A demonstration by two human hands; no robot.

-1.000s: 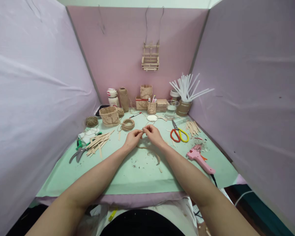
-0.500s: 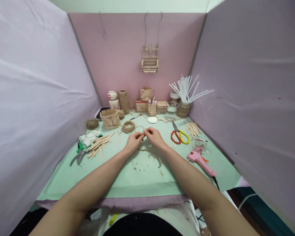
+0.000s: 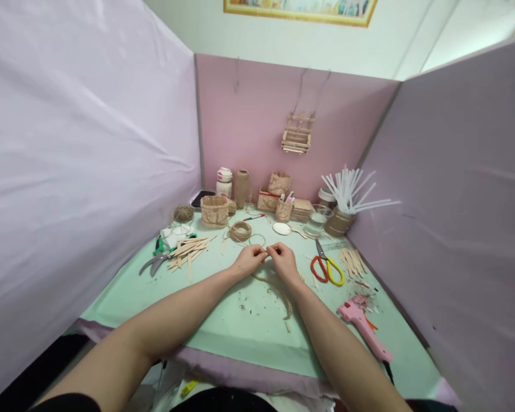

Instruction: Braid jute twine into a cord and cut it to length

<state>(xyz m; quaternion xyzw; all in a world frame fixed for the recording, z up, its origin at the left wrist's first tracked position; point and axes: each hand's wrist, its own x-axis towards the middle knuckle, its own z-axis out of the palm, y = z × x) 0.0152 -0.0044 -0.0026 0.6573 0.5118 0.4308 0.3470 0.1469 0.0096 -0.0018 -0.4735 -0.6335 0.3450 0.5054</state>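
Observation:
My left hand and my right hand meet fingertip to fingertip above the middle of the table. Both are closed in a pinch on twine, whose held part is mostly hidden by the fingers. A braided length of twine trails from beneath the hands and curves toward me on the cloth. Just beyond my left hand lies a coil of twine, with a thin loose loop beside it.
Wooden sticks and pruning shears lie left. On the right are scissors with red and yellow handles and a pink glue gun. Baskets, a water cup and a pot of white glue sticks line the back.
The camera view has tilted and shifted, so the scene sits lower and further right, and a framed picture shows above. My hands keep their pinch at nearly the same place over the table.

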